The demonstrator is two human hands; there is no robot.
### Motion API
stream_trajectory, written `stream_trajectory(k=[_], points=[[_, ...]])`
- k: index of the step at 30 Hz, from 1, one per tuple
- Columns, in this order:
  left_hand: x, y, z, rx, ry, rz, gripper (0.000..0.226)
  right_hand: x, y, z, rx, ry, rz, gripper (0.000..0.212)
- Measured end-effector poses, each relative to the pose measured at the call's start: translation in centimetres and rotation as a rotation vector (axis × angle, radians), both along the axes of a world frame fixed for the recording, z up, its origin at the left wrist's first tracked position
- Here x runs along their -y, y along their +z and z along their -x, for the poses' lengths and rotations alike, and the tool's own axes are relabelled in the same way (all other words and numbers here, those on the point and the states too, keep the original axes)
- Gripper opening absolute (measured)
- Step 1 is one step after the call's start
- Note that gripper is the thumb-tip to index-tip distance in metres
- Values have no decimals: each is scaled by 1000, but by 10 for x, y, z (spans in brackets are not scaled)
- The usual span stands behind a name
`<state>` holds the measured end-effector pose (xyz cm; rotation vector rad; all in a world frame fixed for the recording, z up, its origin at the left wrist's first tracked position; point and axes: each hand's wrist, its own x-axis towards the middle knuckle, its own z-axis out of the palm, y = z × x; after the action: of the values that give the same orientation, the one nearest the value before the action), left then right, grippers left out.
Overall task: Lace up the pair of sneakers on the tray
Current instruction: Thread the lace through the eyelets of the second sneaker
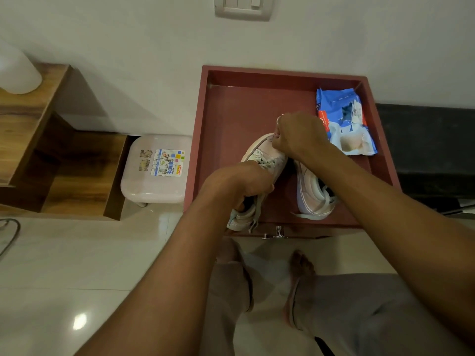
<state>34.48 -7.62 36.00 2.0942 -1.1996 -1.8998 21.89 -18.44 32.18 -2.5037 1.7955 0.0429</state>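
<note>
Your feet [302, 265]: bare, on the pale floor tiles just short of the tray.
Latch [276, 233]: small metal fitting on the tray's near edge, right under the sneaker's heel.
Left hand [241, 183]: your fingers are curled round the middle of the held sneaker, a firm wrap.
Held sneaker [259, 152]: pale pink, tilted, with its heel hanging over the near rim and its toe pointing into the tray.
Handling: probably light, with a soft fabric upper that gives when squeezed and a stiffer sole. The lace [264, 163] is limp and will likely slip back out of the eyelets.
Where to hold: clamp sole and sides at mid-shoe as you do now. Take the lace by its tip, not mid-length.
Second sneaker [308, 199]: lies inside the tray just right of the held one, its laces loose and trailing toward the near rim.
Right hand [295, 134]: fingertips pinched together at the toe end on something pale. It looks like the lace end, but the grip itself is hidden.
Tray [257, 98]: red-brown with raised walls, pushed against the wall.
Blue packet [344, 122]: in the far right corner, near your right wrist. It's the only clutter in the tray.
Stool [156, 170]: pale plastic, just left of the tray.
Wooden shelf [64, 150]: further left, well apart.
Wall switch [243, 6]: above, out of play.
In the way: your own right forearm crosses over the second sneaker, and its loose laces could snag.
</note>
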Motion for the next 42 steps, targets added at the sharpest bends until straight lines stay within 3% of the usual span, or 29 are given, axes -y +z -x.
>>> stream_trajectory(k=[4, 6, 9, 11, 15, 20, 27, 32, 38, 42], points=[[0, 1, 0, 2, -10, -7, 14, 4, 11, 2, 4, 84, -313, 18], [0, 0, 0, 3, -7, -7, 21, 6, 6, 7, 62, 49, -208, 18], [0, -1, 1, -3, 8, 4, 37, 4, -8, 11, 77, 54, 102, 25], [0, -2, 2, -3, 5, 10, 35, 5, -12, 11, 92, 104, 164, 30], [0, 2, 3, 10, 5, 10, 13, 6, -7, 12, 244, 150, 142, 26], [1, 3, 5, 22, -13, 6, 3, 2, -11, 3, 180, 238, 65, 21], [2, -1, 6, 18, -5, -18, 28, -4, -5, -5, 41, 420, 2, 20], [0, 2, 4, 13, 9, -6, 32, 5, -4, 5, -47, 227, 168, 19], [-1, 3, -1, -44, 55, -71, 41, 13, 1, 12, 77, -9, -7, 28], [-2, 3, -1, -22, 27, -58, 48, 12, 9, 17, 85, -71, -147, 23]])
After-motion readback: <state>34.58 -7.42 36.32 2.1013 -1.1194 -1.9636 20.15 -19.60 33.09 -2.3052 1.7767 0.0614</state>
